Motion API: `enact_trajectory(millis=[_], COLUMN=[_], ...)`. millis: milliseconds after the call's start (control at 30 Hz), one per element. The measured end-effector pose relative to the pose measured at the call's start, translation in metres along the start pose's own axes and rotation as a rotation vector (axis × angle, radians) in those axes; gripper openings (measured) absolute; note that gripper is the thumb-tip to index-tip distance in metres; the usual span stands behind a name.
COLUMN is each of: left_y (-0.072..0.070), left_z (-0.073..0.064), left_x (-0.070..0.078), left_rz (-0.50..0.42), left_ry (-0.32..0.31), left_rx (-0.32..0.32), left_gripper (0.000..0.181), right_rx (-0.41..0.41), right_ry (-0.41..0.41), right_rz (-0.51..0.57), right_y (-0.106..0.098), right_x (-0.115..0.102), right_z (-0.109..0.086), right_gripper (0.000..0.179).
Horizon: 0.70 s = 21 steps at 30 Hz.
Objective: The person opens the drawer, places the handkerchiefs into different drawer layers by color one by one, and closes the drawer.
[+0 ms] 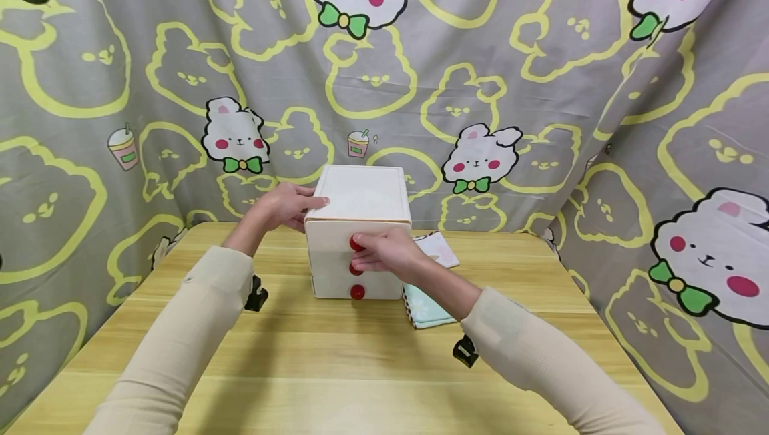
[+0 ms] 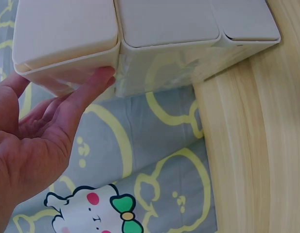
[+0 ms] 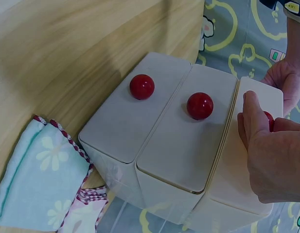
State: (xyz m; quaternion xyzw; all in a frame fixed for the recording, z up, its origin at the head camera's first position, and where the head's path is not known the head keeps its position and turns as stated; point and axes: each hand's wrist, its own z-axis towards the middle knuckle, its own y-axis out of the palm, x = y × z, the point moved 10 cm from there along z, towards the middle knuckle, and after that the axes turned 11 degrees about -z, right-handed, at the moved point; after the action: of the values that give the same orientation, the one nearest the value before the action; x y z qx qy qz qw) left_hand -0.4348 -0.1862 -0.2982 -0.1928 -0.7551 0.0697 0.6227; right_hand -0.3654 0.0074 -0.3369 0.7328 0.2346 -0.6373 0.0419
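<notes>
Left hand [image 1: 288,207] rests extended fingers against the smooth, boxy white drawer unit [image 1: 333,248] at its upper left edge; apart from it, the right hand [image 1: 390,250] pinches the unit's topmost round red knob [image 1: 354,243]. Whether that drawer sits flush is hard to tell. The unit stands on a wood-grained table [image 1: 336,368]. Just right of it lies a folded mint cloth [image 1: 428,305] with checked trim; behind it hangs a rippled, bear-printed curtain [image 1: 372,61].
</notes>
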Motion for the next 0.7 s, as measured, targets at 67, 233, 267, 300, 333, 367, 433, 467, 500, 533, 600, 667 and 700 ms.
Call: enact_trajectory(millis=[67,233,267,300,333,367,433,467,500,533,600,667,700], left_y=[-0.0003,0.0000,0.0003,0.0007,0.0009,0.0011,0.0010,0.0009,0.0007,0.0006,0.0006,0.0012,0.0013], left_z=[-0.0005,-0.0003,0.0000,0.0002,0.0004,0.0006,0.0009,0.0010,0.0010,0.0011,0.0012,0.0012,0.0012], left_x=[0.0001,0.0004,0.0005,0.0005,0.0005,0.0003,0.0002,0.0003,0.0004,0.0006,0.0010,0.0012,0.0006], left_rz=[0.002,0.005,0.006,0.007,0.010,0.012,0.015,0.018,0.021,0.025,0.028,0.031,0.030], left_ry=[-0.003,-0.001,0.000,0.000,-0.001,-0.003,-0.008,-0.009,-0.010,-0.011,-0.008,-0.003,-0.005], left_rx=[0.002,0.001,0.000,-0.001,-0.002,-0.002,0.001,0.002,0.003,0.003,0.004,-0.002,-0.003], left_gripper=[0.069,0.068,0.068,0.068,0.068,0.068,0.068,0.069,0.069,0.069,0.070,0.070,0.069], right_rx=[-0.003,0.002,0.004,0.006,0.006,0.006,0.004,0.004,0.002,-0.001,-0.014,-0.036,-0.050], right_ry=[0.001,0.003,0.002,0.003,0.003,0.003,0.007,0.008,0.009,0.010,0.012,0.009,0.009], right_rz=[0.006,0.008,0.011,0.015,0.019,0.023,0.033,0.037,0.036,0.035,0.031,0.010,-0.003], right_y=[-0.0002,-0.0020,-0.0025,-0.0029,-0.0031,-0.0032,-0.0030,-0.0030,-0.0028,-0.0026,-0.0020,-0.0011,-0.0006], right_x=[-0.0005,-0.0012,-0.0010,-0.0007,-0.0003,0.0002,0.0006,0.0006,0.0003,-0.0001,-0.0012,-0.0025,-0.0025], right_z=[0.0010,0.0043,0.0054,0.0065,0.0075,0.0086,0.0096,0.0099,0.0097,0.0095,0.0085,0.0072,0.0067], right_gripper=[0.036,0.036,0.036,0.035,0.035,0.034,0.034,0.034,0.034,0.034,0.035,0.037,0.038])
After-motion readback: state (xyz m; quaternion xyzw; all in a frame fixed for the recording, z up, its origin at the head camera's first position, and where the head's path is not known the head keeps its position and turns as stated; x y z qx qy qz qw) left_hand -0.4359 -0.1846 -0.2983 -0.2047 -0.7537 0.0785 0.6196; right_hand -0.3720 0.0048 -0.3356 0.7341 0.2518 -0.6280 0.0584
